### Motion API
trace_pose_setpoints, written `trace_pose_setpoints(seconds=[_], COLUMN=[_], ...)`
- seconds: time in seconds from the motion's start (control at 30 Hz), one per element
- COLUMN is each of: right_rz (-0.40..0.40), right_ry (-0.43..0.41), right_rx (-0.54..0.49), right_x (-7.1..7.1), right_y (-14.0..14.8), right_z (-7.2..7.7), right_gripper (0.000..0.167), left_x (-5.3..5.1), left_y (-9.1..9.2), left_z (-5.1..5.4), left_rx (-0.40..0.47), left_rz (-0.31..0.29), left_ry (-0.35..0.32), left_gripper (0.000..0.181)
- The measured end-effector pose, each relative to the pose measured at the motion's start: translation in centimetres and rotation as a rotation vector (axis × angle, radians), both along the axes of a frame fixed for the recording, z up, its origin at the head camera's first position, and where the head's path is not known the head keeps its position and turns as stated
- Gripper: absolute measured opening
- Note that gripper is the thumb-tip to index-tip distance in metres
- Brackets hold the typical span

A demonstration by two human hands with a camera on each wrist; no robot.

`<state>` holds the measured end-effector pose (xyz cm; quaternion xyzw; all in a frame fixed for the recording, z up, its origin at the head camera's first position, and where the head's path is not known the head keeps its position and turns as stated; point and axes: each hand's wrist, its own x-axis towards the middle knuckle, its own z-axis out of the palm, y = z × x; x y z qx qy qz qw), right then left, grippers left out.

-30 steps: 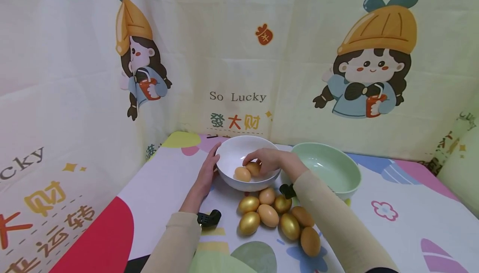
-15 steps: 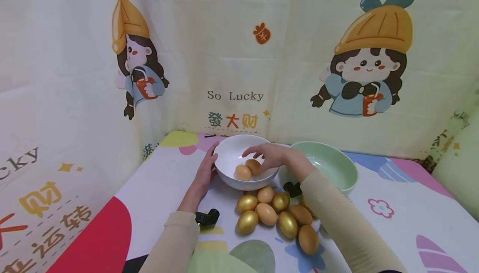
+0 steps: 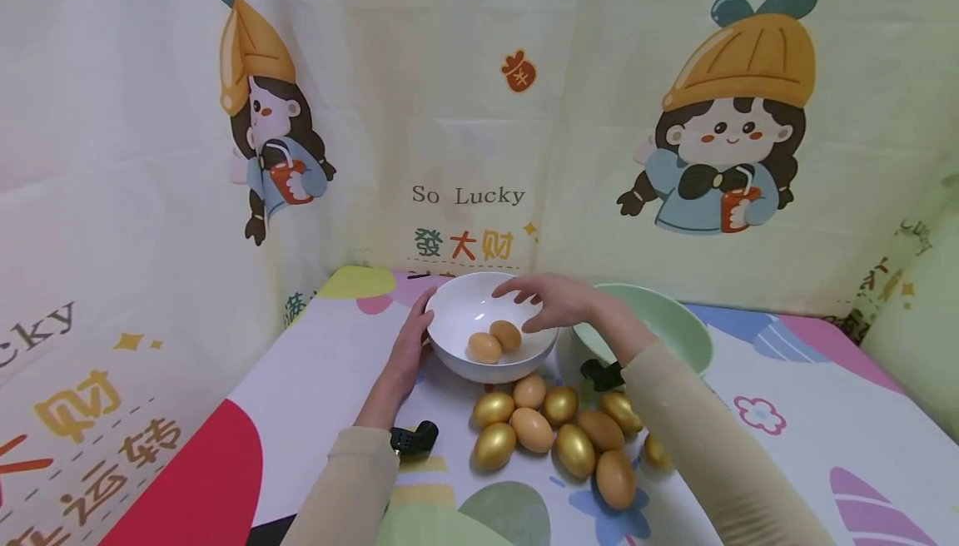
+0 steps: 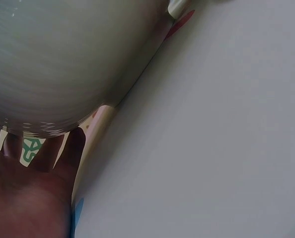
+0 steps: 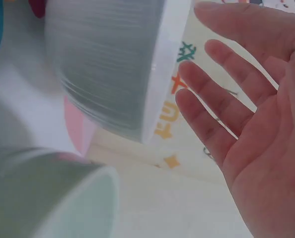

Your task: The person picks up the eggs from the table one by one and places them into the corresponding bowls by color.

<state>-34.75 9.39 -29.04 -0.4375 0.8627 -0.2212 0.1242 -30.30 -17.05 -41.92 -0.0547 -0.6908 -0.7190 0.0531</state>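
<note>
Two brown eggs (image 3: 495,341) lie side by side in a white bowl (image 3: 459,369). My left hand (image 3: 407,348) rests along the bowl's left side; in the left wrist view its extended fingers (image 4: 70,153) touch the outer wall. Above the bowl's right part hovers my right hand (image 3: 558,300), fingers spread and holding nothing. The right wrist view shows its palm side and parted fingers (image 5: 214,96) beyond the bowl's rim (image 5: 160,74). In front of the bowl lies a group of brown eggs (image 3: 532,429) and golden eggs (image 3: 575,450); my right sleeve partly covers one golden egg (image 3: 656,452).
A light green bowl (image 3: 678,331) stands just right of the white one, partly behind my right forearm. A patterned cloth (image 3: 757,479) covers the table. Printed curtains (image 3: 584,155) hang close behind and at the left.
My right hand has let go of the egg at the right inside the white bowl and risen up and to the right, its fingers spreading. The left hand stays at the bowl.
</note>
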Motion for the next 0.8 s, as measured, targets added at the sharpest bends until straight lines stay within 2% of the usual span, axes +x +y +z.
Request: trace_pose_setpoints(seconds=[0.17,0.5,0.8], right_rz=[0.016,0.085,0.120], right_ry=[0.032,0.142,0.111], right_rx=[-0.049,-0.038,-0.017], right_x=[1.0,3.3,5.4], right_y=[0.6,0.9,1.6], right_z=[0.6,1.3,1.4], right_gripper=[0.058,0.057,0.057], left_x=[0.0,-0.3,-0.2], left_y=[-0.2,-0.3,0.0], left_z=[0.0,-0.2,-0.3], left_rx=[-0.005,-0.010,-0.020], left_rz=[-0.002,-0.001,0.001], left_ry=[0.008,-0.014,-0.022], left_gripper=[0.054,0.055,0.054])
